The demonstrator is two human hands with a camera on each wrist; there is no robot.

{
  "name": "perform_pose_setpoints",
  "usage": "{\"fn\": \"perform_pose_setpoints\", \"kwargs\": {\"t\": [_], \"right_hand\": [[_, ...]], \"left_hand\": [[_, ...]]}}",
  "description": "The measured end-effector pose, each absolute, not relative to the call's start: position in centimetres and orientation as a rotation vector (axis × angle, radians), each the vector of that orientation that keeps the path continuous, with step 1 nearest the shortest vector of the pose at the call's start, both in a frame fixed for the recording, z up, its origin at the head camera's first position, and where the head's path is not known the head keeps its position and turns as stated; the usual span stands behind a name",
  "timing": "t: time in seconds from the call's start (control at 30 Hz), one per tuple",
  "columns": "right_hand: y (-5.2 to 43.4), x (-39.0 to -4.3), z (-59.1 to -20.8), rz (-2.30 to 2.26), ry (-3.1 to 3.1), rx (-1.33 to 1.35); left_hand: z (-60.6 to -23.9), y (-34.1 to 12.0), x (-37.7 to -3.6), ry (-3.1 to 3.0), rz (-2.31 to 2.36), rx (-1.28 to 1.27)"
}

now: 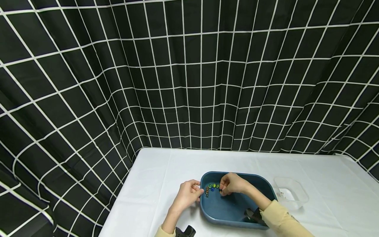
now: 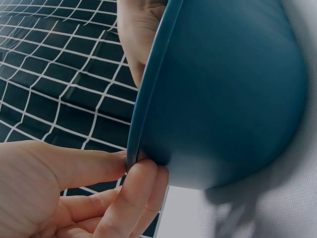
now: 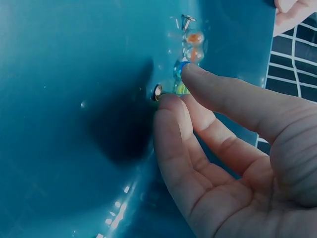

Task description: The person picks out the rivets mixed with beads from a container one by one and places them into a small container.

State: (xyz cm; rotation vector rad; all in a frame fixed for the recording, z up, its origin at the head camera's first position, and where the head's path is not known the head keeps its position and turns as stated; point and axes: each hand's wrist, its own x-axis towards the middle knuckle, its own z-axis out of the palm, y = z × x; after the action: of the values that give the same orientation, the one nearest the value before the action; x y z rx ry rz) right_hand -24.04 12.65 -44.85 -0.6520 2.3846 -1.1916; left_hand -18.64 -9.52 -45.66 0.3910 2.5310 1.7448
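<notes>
My left hand pinches the left rim of a blue basin, thumb on the inner side and fingers outside. Inside the basin is my right hand, fingers bent downward. A small shiny piece with a round head lies against its fingertips, while the thumb stands apart from it in the right wrist view. Close by are green marbles, a blue marble and a column of brownish pieces. The right wrist view shows orange marbles and a small metal screw-like piece.
A clear plastic container with small bits in it stands right of the basin. Both rest on a white-covered table. Black curtains with a white grid hang behind and at the sides.
</notes>
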Motion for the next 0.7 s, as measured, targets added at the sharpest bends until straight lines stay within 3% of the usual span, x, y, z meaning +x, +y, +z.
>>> {"fn": "perform_pose_setpoints", "kwargs": {"t": [0.7], "right_hand": [[11.9,-23.81,-45.48,-1.142,2.484,-0.665]], "left_hand": [[-45.67,-9.52,-18.66,2.523,1.747,0.377]]}}
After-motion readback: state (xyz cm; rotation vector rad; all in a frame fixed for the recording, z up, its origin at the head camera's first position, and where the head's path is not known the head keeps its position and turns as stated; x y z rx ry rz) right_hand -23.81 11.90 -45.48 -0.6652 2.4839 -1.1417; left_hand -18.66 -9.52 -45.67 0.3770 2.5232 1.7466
